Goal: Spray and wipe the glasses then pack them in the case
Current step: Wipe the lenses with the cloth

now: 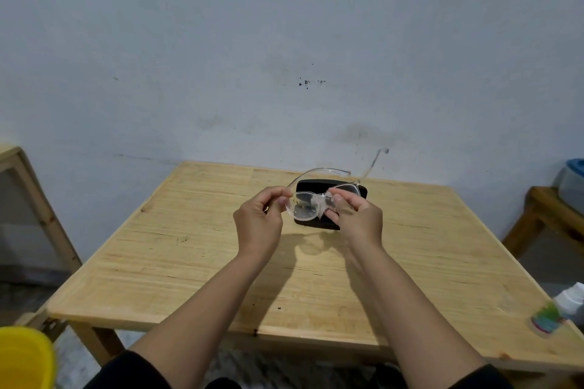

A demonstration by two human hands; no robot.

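Note:
Clear-framed glasses (304, 207) are held up above the table, their temples unfolded and pointing away toward the wall. My left hand (260, 218) pinches the frame's left end. My right hand (355, 215) presses a small white cloth (322, 204) against the frame near the bridge. Behind and under the glasses lies a black case (363, 191) on the table, partly hidden by the lenses and my right hand. A spray bottle (556, 313) with a white cap and colourful label lies on its side at the table's right edge.
The wooden table (189, 246) stands against a pale wall. A yellow bucket (25, 357) is at the lower left. A wooden frame (38, 205) leans at the left, and a low wooden stand (543, 215) with a grey-blue container (572, 180) is at the right.

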